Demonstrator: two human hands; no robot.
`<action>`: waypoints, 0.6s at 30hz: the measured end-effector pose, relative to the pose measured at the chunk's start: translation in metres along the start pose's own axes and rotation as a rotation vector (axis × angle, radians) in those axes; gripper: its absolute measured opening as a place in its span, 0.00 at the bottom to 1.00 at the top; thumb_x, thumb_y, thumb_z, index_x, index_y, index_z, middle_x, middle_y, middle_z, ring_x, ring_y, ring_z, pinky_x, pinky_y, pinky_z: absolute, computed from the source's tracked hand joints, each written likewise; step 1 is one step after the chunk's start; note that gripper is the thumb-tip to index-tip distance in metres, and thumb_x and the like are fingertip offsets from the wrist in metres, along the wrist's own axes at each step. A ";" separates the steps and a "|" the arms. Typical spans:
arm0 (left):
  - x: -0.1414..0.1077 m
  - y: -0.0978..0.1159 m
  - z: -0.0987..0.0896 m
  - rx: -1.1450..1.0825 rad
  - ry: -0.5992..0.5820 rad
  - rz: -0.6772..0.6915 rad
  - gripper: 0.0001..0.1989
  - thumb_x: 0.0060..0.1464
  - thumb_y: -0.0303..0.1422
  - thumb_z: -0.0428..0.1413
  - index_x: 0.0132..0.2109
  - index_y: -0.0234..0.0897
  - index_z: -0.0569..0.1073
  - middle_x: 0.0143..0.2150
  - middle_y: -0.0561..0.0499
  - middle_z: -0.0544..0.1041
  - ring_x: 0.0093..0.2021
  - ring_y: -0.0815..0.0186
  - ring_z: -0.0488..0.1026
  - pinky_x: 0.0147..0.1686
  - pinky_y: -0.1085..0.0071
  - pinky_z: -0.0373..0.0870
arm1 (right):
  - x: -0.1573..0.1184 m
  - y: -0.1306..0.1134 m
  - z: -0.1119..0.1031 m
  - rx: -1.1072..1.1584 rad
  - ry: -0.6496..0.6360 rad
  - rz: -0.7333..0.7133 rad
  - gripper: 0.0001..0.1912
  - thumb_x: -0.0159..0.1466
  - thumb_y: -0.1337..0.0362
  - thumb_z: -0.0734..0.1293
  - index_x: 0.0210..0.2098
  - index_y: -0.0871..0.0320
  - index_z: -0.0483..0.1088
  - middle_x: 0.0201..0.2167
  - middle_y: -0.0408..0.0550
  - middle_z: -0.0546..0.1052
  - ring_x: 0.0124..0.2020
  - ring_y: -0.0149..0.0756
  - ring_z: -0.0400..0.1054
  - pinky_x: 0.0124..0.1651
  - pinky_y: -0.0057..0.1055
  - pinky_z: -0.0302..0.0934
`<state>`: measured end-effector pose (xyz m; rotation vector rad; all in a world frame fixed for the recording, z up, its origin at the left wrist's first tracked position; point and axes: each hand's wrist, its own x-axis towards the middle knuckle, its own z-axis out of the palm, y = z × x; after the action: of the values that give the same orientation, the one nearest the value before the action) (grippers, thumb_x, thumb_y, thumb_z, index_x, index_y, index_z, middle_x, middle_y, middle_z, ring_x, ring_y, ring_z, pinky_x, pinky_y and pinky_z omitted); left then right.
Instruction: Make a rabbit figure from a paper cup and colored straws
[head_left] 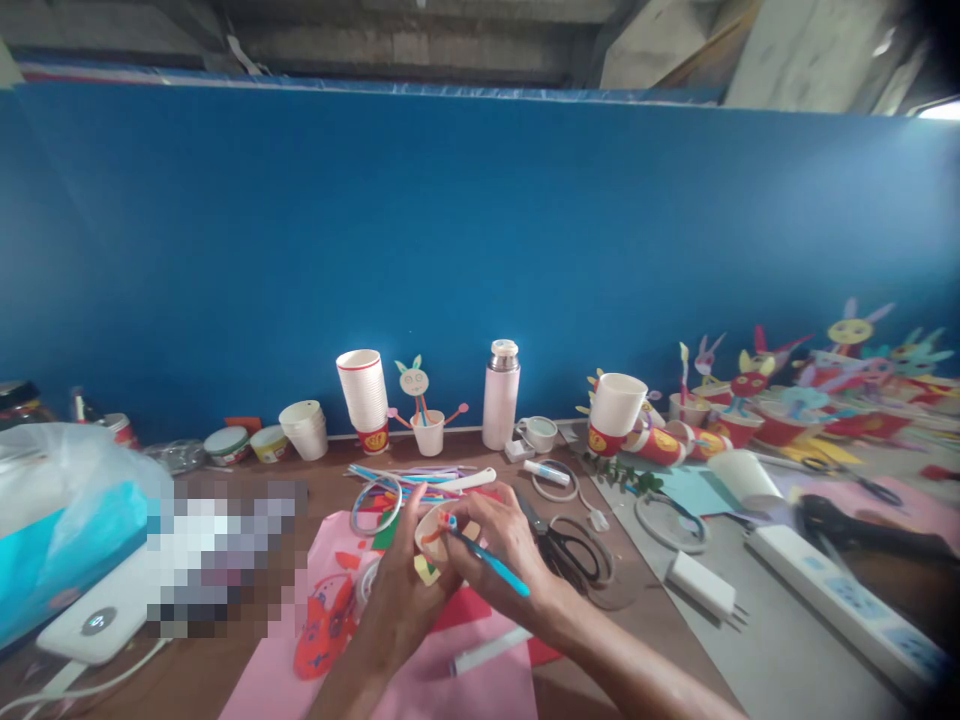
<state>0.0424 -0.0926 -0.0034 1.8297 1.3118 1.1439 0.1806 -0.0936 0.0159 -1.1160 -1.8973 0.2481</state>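
Near the table's front, my left hand (409,590) is wrapped round a small pale paper cup (430,528), its opening tilted towards me. My right hand (504,535) pinches thin coloured strips at the cup's rim. One of them, a blue strip (495,568), sticks out below my fingers. Orange and red ends show at the rim; the inside of the cup is mostly hidden by my fingers. Under my hands lies pink paper (277,640). Red paper cut-outs (324,625) with drawn marks rest on it, left of my left wrist. A white marker (491,650) lies below my hands.
At the back stand stacked paper cups (361,390), a rabbit-faced cup figure (428,425) and a pink thermos (501,400). Black-handled scissors (577,550) lie right of my hands. Further right are a charger (705,585) and a power strip (847,600). A power bank (97,620) lies left.
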 end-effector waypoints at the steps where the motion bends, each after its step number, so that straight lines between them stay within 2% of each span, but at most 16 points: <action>1: 0.000 -0.001 -0.001 -0.021 -0.017 0.007 0.34 0.50 0.37 0.53 0.62 0.39 0.49 0.57 0.41 0.65 0.59 0.54 0.60 0.51 0.58 0.63 | 0.000 0.001 0.000 0.000 0.006 -0.002 0.05 0.56 0.69 0.63 0.32 0.54 0.68 0.30 0.42 0.76 0.33 0.35 0.68 0.48 0.38 0.49; 6: -0.001 -0.013 -0.003 -0.106 -0.113 0.019 0.32 0.50 0.30 0.51 0.62 0.40 0.50 0.60 0.42 0.62 0.57 0.56 0.62 0.50 0.62 0.66 | 0.001 0.006 0.000 -0.053 -0.060 0.013 0.03 0.56 0.70 0.63 0.30 0.56 0.67 0.27 0.42 0.75 0.31 0.35 0.68 0.45 0.36 0.51; 13: -0.001 -0.008 0.003 -0.211 -0.148 -0.054 0.35 0.48 0.30 0.53 0.62 0.40 0.49 0.57 0.42 0.65 0.52 0.57 0.68 0.48 0.62 0.68 | 0.004 0.000 -0.006 -0.049 -0.148 0.072 0.05 0.56 0.72 0.63 0.30 0.56 0.68 0.27 0.43 0.76 0.32 0.36 0.68 0.41 0.32 0.54; 18: -0.001 -0.010 0.005 -0.248 -0.155 -0.082 0.31 0.46 0.30 0.54 0.58 0.39 0.57 0.55 0.44 0.67 0.52 0.58 0.67 0.45 0.65 0.70 | 0.004 -0.003 -0.007 -0.026 -0.169 0.075 0.06 0.55 0.73 0.64 0.29 0.56 0.69 0.28 0.44 0.76 0.33 0.37 0.68 0.40 0.32 0.55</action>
<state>0.0429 -0.0908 -0.0143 1.6333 1.0942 1.0482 0.1831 -0.0942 0.0238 -1.2181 -2.0140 0.3708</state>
